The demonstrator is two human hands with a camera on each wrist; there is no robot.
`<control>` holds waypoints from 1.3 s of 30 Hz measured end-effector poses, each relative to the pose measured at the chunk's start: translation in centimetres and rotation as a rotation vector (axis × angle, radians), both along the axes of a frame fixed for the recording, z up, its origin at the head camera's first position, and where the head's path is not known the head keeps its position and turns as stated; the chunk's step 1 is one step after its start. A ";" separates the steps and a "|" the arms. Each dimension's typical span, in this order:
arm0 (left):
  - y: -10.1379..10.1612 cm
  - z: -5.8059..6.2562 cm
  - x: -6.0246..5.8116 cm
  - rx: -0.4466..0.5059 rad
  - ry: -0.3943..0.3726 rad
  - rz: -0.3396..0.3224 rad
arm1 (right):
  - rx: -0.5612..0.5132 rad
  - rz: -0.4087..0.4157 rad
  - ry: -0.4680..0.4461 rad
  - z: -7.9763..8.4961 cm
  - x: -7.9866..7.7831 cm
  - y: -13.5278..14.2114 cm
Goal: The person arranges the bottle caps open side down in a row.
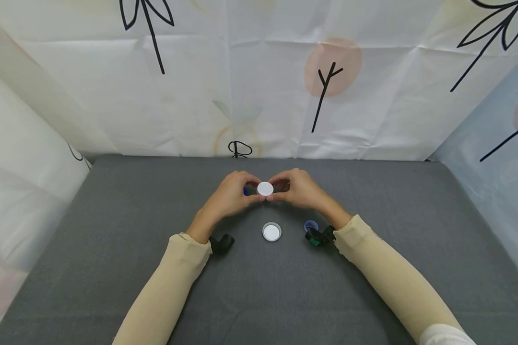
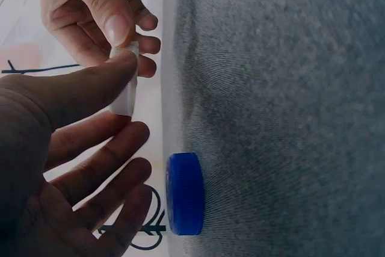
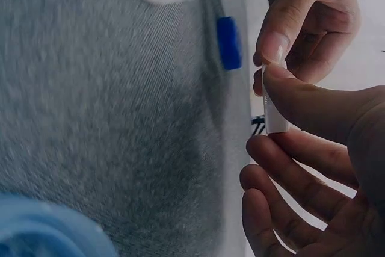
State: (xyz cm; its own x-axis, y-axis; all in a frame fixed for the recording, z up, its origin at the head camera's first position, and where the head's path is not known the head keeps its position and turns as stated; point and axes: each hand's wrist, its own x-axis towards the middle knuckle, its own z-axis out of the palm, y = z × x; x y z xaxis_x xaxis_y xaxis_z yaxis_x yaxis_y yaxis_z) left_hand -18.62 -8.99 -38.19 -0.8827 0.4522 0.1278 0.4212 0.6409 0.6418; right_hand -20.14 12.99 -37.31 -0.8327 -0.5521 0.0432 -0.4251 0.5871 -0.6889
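Both hands hold a small round white bottle cap (image 1: 265, 189) between them, raised a little over the grey cloth with its flat face toward the head camera. My left hand (image 1: 229, 195) pinches its left edge between thumb and index finger, the other fingers spread loosely. From the opposite side, my right hand (image 1: 303, 190) pinches it the same way, thumb tips nearly meeting at the near edge. A dark blue ribbed cap (image 2: 186, 194) rests on the cloth beyond my left hand, mostly hidden behind its fingers in the head view.
Nearer to me, a white cap (image 1: 271, 232) lies on the grey cloth (image 1: 250, 297), its raised rim facing up. A lighter blue cap (image 1: 311, 225) lies by my right wrist, partly covered by the wrist camera (image 1: 320, 236). A patterned white curtain (image 1: 267, 96) hangs along the far edge.
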 end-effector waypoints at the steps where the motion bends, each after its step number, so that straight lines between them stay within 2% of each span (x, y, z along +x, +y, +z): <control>1: 0.1 -0.1 -0.1 -0.014 0.000 0.001 | 0.015 0.005 -0.007 0.0 -0.2 -0.1; 9: 0.6 -1.0 -1.1 -0.104 0.017 -0.015 | 0.122 0.008 -0.035 -0.4 -0.9 -0.4; 15: 0.9 -1.1 -1.3 -0.167 0.035 -0.010 | 0.154 -0.008 -0.029 -0.6 -0.9 -0.5; 27: 1.1 -0.9 -1.3 -0.199 0.000 0.017 | 0.182 -0.027 0.002 -0.7 -0.8 -0.6; 33: 0.0 -0.4 -0.6 -0.162 -0.010 0.021 | 0.138 -0.033 0.038 -0.5 -0.3 -0.1; 39: -1.5 1.0 1.2 -0.078 -0.010 0.042 | 0.013 -0.038 0.083 0.1 1.3 1.1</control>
State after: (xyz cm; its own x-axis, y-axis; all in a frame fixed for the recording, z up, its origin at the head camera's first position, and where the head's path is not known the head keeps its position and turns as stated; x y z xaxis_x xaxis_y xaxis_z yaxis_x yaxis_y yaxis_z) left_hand -17.38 -10.47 -37.22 -0.9023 0.4227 0.0848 0.3866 0.7060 0.5934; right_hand -18.89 14.14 -37.18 -0.8468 -0.5212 0.1060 -0.4578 0.6127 -0.6442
